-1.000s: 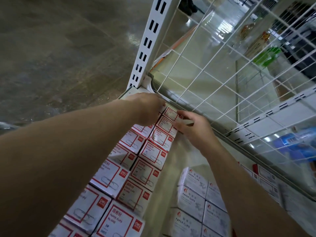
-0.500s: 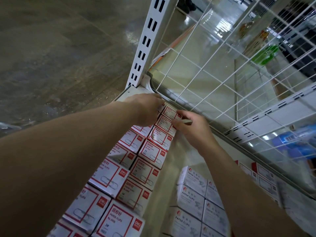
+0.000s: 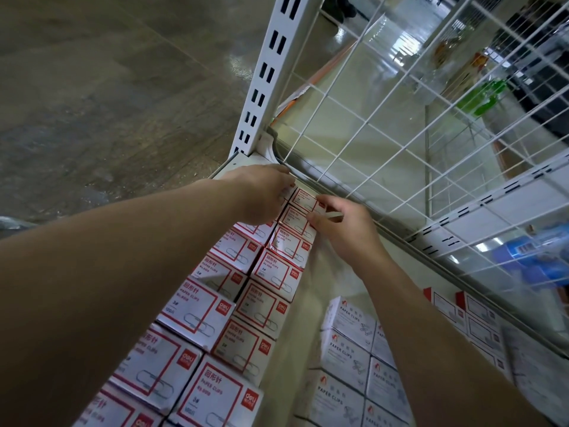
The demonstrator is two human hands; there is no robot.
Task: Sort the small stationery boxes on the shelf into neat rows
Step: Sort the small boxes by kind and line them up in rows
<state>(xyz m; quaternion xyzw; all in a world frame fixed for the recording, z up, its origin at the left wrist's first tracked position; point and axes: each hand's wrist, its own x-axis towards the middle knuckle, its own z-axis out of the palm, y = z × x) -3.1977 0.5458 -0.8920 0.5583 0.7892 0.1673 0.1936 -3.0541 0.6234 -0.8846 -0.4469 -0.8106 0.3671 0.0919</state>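
Red-and-white paper clip boxes (image 3: pixel 261 306) lie in two tight rows running from the near left to the far corner of the shelf (image 3: pixel 320 272). My left hand (image 3: pixel 261 192) rests over the farthest boxes of the left row, with its fingers bent down at their far edge. My right hand (image 3: pixel 341 229) is at the right side of the far boxes (image 3: pixel 297 220) in the right row. Its thumb and forefinger pinch the edge of those boxes. A white box edge shows between its fingers.
White-and-grey paper clip boxes (image 3: pixel 348 349) stand in a block at the near right, with more red-trimmed boxes (image 3: pixel 477 322) behind my right forearm. A white slotted upright (image 3: pixel 268 72) and a wire grid back panel (image 3: pixel 400 118) close off the far side. Concrete floor lies to the left.
Both hands stay at the far end of the rows. My right forefinger has crept slightly further onto the farthest box. The boxes have barely shifted.
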